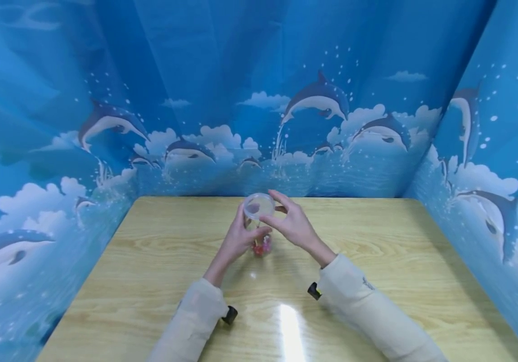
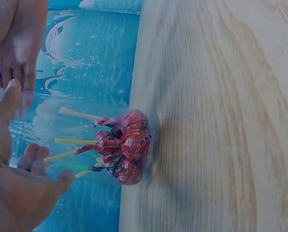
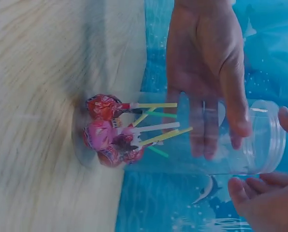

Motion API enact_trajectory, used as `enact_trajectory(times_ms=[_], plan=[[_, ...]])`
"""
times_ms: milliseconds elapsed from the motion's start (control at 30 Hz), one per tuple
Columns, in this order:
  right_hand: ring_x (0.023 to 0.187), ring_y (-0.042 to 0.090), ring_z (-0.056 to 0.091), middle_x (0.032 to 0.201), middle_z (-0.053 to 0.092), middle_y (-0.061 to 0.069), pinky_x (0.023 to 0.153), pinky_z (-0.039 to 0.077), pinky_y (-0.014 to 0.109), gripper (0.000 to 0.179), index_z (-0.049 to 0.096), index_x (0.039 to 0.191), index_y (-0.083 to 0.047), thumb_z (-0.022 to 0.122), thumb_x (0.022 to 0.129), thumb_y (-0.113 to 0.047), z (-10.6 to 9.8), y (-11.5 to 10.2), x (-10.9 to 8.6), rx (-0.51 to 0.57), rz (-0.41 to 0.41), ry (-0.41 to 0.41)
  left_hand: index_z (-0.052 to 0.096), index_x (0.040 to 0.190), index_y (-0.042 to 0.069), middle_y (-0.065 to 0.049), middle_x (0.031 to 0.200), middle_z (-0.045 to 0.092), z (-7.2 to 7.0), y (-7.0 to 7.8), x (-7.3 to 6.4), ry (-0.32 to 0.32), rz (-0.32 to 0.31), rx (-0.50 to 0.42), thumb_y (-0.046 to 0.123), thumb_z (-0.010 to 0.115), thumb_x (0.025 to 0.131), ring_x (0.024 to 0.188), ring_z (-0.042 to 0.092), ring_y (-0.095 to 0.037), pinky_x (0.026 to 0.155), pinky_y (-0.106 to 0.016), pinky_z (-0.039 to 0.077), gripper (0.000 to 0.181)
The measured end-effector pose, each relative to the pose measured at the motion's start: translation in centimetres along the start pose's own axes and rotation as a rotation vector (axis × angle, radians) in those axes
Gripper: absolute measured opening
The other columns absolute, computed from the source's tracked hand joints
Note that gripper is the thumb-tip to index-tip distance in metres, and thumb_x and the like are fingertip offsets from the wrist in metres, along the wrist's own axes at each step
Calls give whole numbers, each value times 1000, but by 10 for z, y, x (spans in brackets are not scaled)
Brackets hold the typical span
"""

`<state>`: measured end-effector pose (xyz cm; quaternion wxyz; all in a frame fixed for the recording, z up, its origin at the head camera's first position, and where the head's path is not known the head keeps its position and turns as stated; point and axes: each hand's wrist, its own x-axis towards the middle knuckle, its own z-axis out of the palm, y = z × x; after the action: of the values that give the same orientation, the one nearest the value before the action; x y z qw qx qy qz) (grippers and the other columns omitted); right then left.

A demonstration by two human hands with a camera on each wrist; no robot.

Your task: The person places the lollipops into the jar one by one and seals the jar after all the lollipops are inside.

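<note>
A clear plastic jar (image 3: 216, 164) stands upright on the table, with several lollipops (image 2: 129, 145) at its bottom. Their wrappers are red and pink, and their yellow, green and white sticks point upward. My left hand (image 1: 238, 239) holds the jar round its upper body; in the right wrist view, some of its fingers show through the plastic. At the top, my right hand (image 1: 292, 223) grips the edge of the clear round lid (image 1: 259, 206), thumb on the near side and fingers on the far side. The right wrist view shows the lid (image 3: 275, 137) level with the jar's mouth.
A light wood-grain table (image 1: 159, 281) lies beneath both hands. Blue curtains (image 1: 223, 75) printed with dolphins hang behind it and along both sides. A small black device (image 1: 229, 315) sits at the left sleeve cuff, and another black device (image 1: 314, 290) at the right one.
</note>
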<state>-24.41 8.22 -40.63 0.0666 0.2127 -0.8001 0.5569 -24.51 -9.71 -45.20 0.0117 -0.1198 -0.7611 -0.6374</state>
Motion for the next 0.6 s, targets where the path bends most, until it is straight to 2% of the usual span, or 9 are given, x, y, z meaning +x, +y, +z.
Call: enact_trajectory(times_ms=[100, 267, 367, 467, 600], plan=[[127, 38, 60, 150, 53, 20, 103, 51, 53, 69, 46, 152, 0, 78, 94, -19, 3, 2, -1, 6, 13, -10, 25, 162, 23, -9, 159, 41, 1, 1, 0, 6, -1, 10, 21, 84, 89, 152, 30, -31, 122, -61, 20, 93], [120, 35, 63, 144, 60, 18, 100, 53, 49, 64, 57, 145, 0, 83, 90, -20, 9, 3, -5, -22, -26, 112, 25, 162, 18, -13, 159, 42, 3, 2, 0, 33, 18, 27, 15, 83, 88, 151, 32, -33, 122, -60, 21, 94], [118, 32, 64, 144, 60, 16, 98, 55, 47, 63, 58, 144, -2, 83, 90, -22, 11, 4, -8, -11, -21, 135, 23, 162, 18, -11, 159, 42, 4, 2, 0, 36, 4, 45, 17, 84, 88, 151, 32, -33, 121, -61, 21, 96], [122, 32, 63, 147, 58, 14, 99, 54, 48, 66, 54, 148, -4, 81, 92, -24, 9, 7, -9, -5, -6, 109, 16, 164, 20, -12, 161, 38, 2, 3, -1, 8, -24, 72, 21, 85, 87, 152, 29, -34, 121, -63, 20, 103], [129, 37, 57, 155, 49, 15, 103, 51, 54, 74, 41, 158, -10, 74, 97, -36, 0, 10, -10, -43, 68, 17, -2, 167, 23, -17, 168, 25, -10, 7, -6, -72, -65, 138, 27, 84, 88, 152, 24, -41, 120, -65, 20, 117]])
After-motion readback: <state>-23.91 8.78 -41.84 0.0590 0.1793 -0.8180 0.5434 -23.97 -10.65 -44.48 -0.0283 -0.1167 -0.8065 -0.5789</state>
